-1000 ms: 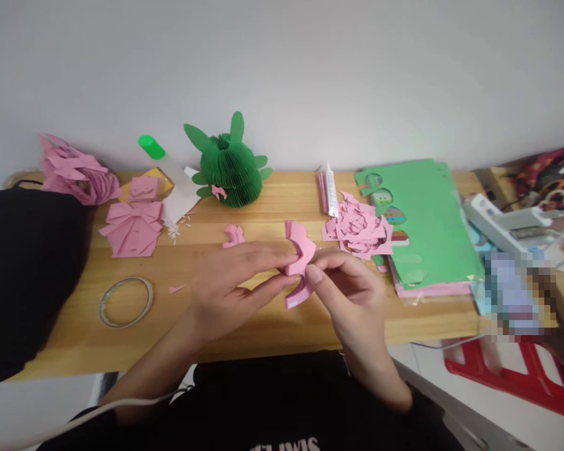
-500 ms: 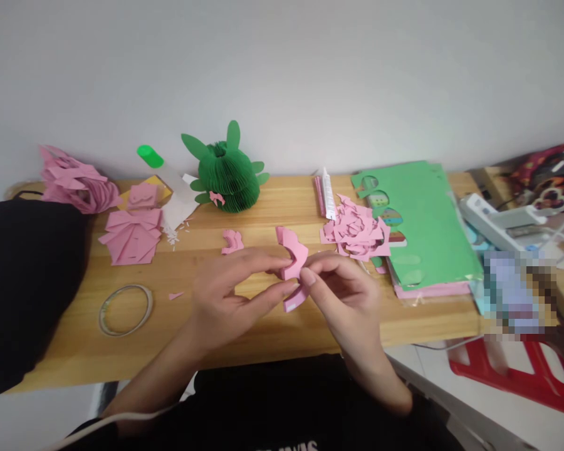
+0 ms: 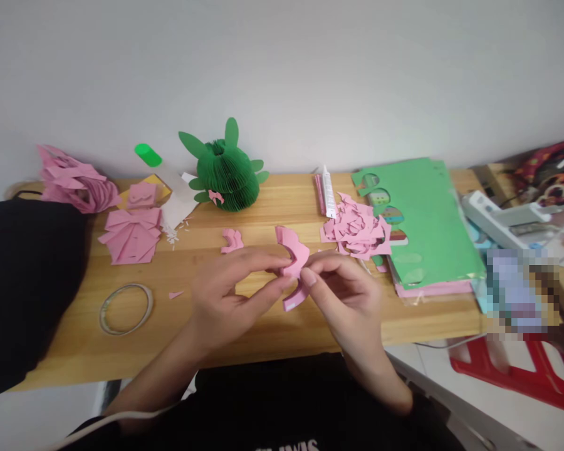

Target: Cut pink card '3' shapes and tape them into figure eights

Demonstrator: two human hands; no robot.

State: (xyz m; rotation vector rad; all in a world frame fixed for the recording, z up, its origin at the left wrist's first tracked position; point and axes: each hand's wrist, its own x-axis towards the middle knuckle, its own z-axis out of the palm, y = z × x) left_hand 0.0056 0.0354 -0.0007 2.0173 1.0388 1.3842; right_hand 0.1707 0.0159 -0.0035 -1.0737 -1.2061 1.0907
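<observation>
Between my two hands, above the wooden table (image 3: 244, 338), is a stack of pink paper cutouts (image 3: 295, 247) with a curved, wavy outline. The thumb and fingers of my left hand (image 3: 239, 294) pinch it from the left. On the right, my right hand (image 3: 345, 300) pinches its lower part between thumb and bent forefinger. A small white patch shows at the stack's lower end. Just beyond my left hand lies a smaller stack of pink cutouts (image 3: 232, 240). A green honeycomb paper figure (image 3: 228, 175) with leaf-shaped paper pieces and a pink bow stands near the wall.
Pink paper scraps (image 3: 355, 228), a white glue tube (image 3: 328, 193) and green paper sheets (image 3: 432, 225) lie to the right, with a white power strip (image 3: 502, 219) beyond. Leftward are folded pink paper (image 3: 131, 237), a tape roll (image 3: 126, 309) and a black cloth item (image 3: 23, 282).
Both hands keep their pinch on the pink stack, with hardly any movement. The view has shifted very slightly.
</observation>
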